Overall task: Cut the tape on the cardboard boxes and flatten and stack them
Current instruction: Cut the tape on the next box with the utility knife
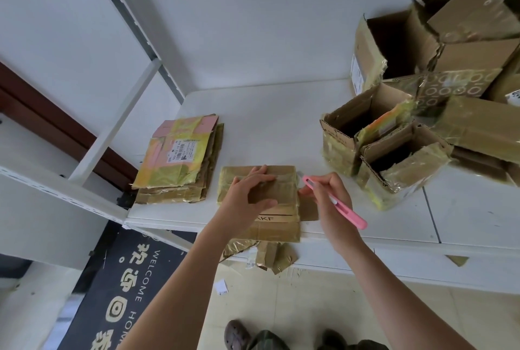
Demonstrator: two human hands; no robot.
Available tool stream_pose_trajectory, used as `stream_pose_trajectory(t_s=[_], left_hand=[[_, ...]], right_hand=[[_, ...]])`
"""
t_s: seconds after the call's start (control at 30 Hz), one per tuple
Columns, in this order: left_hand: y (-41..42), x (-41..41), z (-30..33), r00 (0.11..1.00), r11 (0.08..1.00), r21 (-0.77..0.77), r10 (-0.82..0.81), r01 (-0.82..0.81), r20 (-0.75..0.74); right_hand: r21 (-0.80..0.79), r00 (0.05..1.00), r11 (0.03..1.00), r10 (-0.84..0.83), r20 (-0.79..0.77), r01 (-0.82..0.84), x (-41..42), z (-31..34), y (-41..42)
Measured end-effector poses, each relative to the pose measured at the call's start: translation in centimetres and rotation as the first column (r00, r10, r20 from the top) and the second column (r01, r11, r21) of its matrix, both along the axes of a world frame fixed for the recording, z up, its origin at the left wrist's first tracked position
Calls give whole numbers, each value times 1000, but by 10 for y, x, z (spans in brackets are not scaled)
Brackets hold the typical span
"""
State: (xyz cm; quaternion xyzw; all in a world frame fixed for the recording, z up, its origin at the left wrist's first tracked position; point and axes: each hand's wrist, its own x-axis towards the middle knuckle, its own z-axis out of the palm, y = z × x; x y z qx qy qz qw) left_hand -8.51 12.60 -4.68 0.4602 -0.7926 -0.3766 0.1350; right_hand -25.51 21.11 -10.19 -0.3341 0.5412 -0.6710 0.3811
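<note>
While flat, box [281, 203] under left hand [250, 195], seemingly pressed

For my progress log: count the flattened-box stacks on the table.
1 stack, on the table left of the box under the left hand. How many boxes it holds is hidden. Unflattened boxes sit at right.

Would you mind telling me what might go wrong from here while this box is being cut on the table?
The left hand lies flat on the taped brown cardboard box, close to the pink utility knife in the right hand, so a slip might nick its fingers. The box overhangs the white table edge and could tip under pressure. Loose tape scraps hanging there may fall underfoot.
</note>
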Motion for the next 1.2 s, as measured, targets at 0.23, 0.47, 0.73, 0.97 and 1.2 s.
stream_pose_trajectory(t_s=[0.23,0.47,0.73,0.97,1.2], left_hand=[[1,2,-1,1000,1000,-6,-8,8,-19],[2,1,-3,1000,999,-39,-9,9,-9],[1,0,-2,1000,999,-50,-16,16,4],[-1,0,-3,999,999,-42,-30,29,-15],[-6,0,-3,999,997,-62,-47,47,3]], right_hand=[[2,992,999,54,-112,-54,-4,4,-5],[19,990,993,121,-78,-120,-10,5,-1],[-9,980,988,152,-129,-155,-10,2,12],[-1,967,984,177,-181,-181,-9,5,29],[9,993,997,71,-94,-71,-4,10,38]])
